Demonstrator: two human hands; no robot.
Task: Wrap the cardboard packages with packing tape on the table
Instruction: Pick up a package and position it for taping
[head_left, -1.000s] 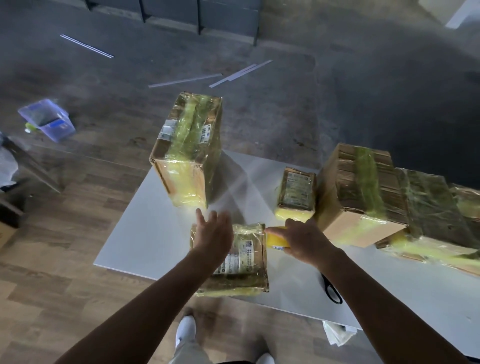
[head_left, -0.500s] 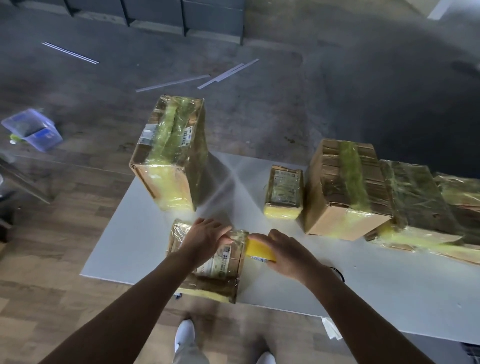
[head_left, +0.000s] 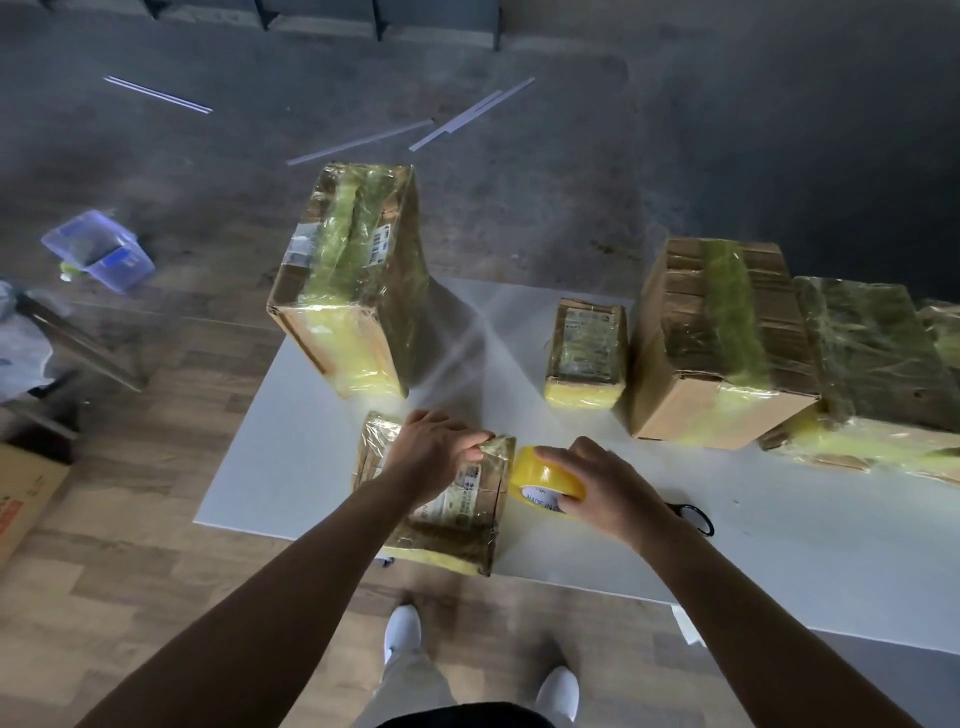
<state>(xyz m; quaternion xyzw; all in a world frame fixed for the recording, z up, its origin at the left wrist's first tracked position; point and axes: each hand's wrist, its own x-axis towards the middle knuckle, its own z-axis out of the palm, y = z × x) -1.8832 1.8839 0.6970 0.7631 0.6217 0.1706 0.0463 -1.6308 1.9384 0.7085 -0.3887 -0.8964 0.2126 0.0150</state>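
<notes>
A small flat cardboard package, covered in shiny yellowish tape, lies at the near edge of the white table. My left hand rests on its top with fingers curled over the far right corner. Just to its right, my right hand grips a yellow roll of packing tape held against the package's right side.
A tall taped box stands at the table's far left corner. A small taped package, a large box and a wrapped package sit to the right. Black scissors lie behind my right wrist. On the floor are a plastic tub and thin strips.
The tape roll has come from the package's far side round to its right side. My left hand has gone from flat on top to curling over the far right corner.
</notes>
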